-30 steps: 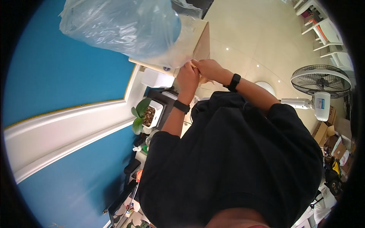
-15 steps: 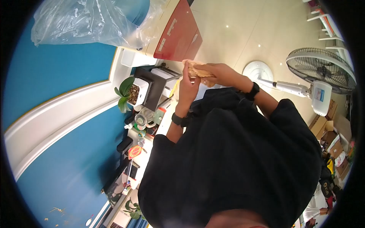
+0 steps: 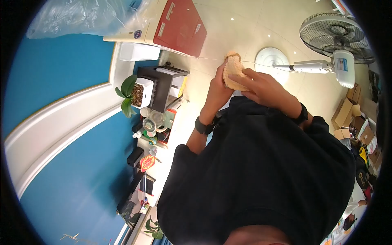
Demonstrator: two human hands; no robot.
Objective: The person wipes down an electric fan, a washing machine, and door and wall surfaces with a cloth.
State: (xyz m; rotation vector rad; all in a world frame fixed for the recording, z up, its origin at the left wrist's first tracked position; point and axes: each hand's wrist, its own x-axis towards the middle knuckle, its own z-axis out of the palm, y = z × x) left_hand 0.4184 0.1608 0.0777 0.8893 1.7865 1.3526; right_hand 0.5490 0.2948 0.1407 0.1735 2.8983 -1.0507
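A peach-tan, bumpy piece that looks like knitted or crocheted fabric [image 3: 233, 73] is held up in front of my body, between both hands. My left hand [image 3: 219, 86] is closed around its left edge, with the fingers partly hidden behind it. My right hand [image 3: 267, 90] grips its right side, the thumb and fingers pressing on the near face. Each wrist has a dark band. Below the hands is a black shirt [image 3: 257, 163].
A standing fan [image 3: 344, 67] is on the tiled floor at right, near cardboard boxes [image 3: 347, 112]. To the left are a red-fronted cabinet [image 3: 181, 26], a dark shelf unit [image 3: 157, 87], a potted plant [image 3: 139, 96] and a cluttered counter [image 3: 173, 132]. Another person [image 3: 352, 210] is at lower right.
Both hands and the fabric piece have shifted right in view. The piece is now more upright, with its broad face showing. The surroundings have shifted slightly as my head moved.
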